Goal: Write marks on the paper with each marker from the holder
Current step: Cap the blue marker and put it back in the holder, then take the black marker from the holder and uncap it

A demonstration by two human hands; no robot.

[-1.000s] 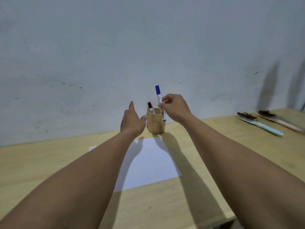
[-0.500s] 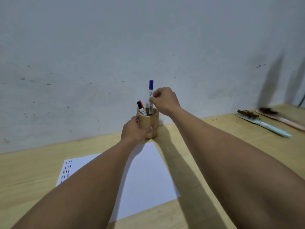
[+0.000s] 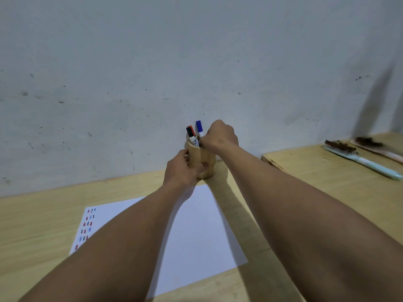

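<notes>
A wooden holder (image 3: 204, 159) stands at the back of the table against the wall. My left hand (image 3: 182, 170) is wrapped around its left side. My right hand (image 3: 219, 135) sits over the holder's rim, fingers pinched on the blue-capped marker (image 3: 199, 128), which stands low inside the holder. A red-and-black-capped marker (image 3: 192, 136) leans in the holder beside it. The white paper (image 3: 196, 232) lies in front, under my forearms, with short red, blue and black marks (image 3: 87, 227) along its left edge.
Two hairbrushes lie at the far right of the table: a light blue one (image 3: 362, 160) and a pink one (image 3: 379, 148) behind it. The grey wall runs right behind the holder. The table's near edge shows at the bottom.
My right hand has lowered the blue marker into the holder. My left hand has moved from open beside the holder to gripping it. The view has tilted, showing more of the paper.
</notes>
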